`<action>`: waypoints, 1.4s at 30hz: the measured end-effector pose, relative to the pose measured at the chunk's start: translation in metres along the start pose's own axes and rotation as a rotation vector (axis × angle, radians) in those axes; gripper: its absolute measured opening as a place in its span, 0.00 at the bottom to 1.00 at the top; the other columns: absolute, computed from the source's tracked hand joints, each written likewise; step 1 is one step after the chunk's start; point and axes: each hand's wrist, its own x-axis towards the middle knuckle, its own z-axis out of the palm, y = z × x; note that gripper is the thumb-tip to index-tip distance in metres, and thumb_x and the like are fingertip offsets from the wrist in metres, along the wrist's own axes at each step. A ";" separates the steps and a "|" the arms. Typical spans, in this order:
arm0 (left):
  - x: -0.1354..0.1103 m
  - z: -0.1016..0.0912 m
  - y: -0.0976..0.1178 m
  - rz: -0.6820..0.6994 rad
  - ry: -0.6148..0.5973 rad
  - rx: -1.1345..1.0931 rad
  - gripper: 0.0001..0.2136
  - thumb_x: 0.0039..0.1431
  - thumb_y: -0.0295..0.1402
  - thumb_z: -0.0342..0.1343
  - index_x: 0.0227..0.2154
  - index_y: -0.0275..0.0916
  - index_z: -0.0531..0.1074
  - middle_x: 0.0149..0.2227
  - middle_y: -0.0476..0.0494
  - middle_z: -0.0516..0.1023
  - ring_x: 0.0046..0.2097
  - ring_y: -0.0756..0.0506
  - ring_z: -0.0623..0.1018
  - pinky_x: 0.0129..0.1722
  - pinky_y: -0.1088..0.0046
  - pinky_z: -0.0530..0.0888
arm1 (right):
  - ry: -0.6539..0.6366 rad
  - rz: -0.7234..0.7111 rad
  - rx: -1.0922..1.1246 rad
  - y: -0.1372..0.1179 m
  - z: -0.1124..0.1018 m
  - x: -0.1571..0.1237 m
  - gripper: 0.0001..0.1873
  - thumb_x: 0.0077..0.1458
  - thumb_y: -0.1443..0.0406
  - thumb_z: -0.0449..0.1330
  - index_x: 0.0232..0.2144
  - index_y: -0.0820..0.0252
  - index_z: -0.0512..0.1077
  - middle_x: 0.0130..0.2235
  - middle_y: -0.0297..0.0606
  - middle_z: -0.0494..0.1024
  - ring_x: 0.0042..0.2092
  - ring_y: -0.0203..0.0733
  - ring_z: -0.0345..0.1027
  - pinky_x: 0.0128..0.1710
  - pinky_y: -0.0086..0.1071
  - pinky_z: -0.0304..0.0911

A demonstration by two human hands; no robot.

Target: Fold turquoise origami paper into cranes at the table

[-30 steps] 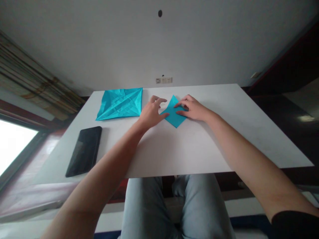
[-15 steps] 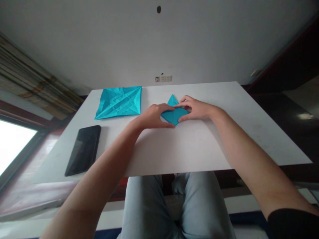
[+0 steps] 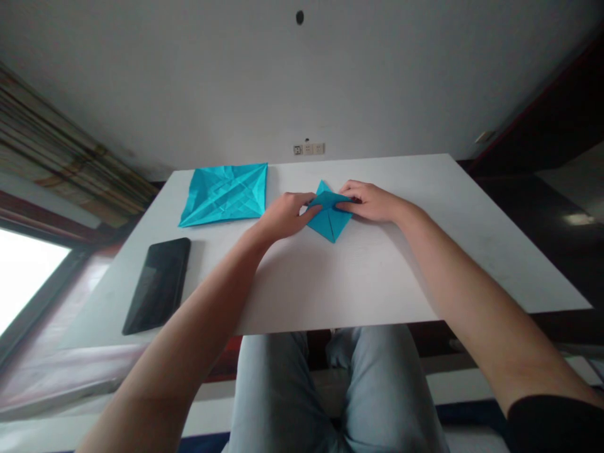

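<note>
A small folded blue paper point(image 3: 329, 217) lies near the middle of the white table point(image 3: 358, 283), a diamond shape with a raised flap across its upper half. My left hand point(image 3: 283, 215) pinches the paper's left corner with thumb and fingers. On the other side, my right hand point(image 3: 372, 201) holds the right corner, its fingers curled over the flap. Both hands rest on the tabletop.
A larger creased blue sheet point(image 3: 224, 193) lies flat at the table's back left. A black tablet point(image 3: 158, 284) sits at the front left near the edge. Wall sockets point(image 3: 309, 149) are behind the table. My knees point(image 3: 330, 384) are under the front edge.
The hands went from pressing flat on the folded paper to pinching its two side corners. A flap has been lifted and folded across the paper's upper half.
</note>
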 end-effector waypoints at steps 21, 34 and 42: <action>0.004 0.013 -0.001 -0.106 0.165 0.058 0.15 0.71 0.36 0.58 0.55 0.40 0.82 0.53 0.34 0.90 0.52 0.33 0.87 0.55 0.55 0.83 | 0.108 0.078 -0.103 -0.002 0.010 0.006 0.06 0.65 0.59 0.68 0.38 0.53 0.82 0.46 0.43 0.84 0.48 0.54 0.78 0.52 0.44 0.71; 0.000 0.013 0.004 -0.053 0.197 -0.108 0.13 0.70 0.38 0.61 0.54 0.42 0.80 0.55 0.39 0.91 0.54 0.37 0.90 0.55 0.59 0.85 | 0.128 0.062 -0.074 -0.005 0.009 0.004 0.15 0.63 0.50 0.72 0.43 0.52 0.85 0.47 0.44 0.85 0.45 0.53 0.78 0.50 0.45 0.72; -0.005 -0.002 0.003 0.136 -0.034 -0.082 0.22 0.60 0.54 0.75 0.48 0.44 0.87 0.56 0.38 0.90 0.58 0.33 0.88 0.63 0.57 0.81 | -0.070 0.106 0.004 -0.015 -0.005 -0.008 0.24 0.48 0.48 0.83 0.46 0.45 0.90 0.56 0.43 0.80 0.50 0.55 0.80 0.57 0.52 0.80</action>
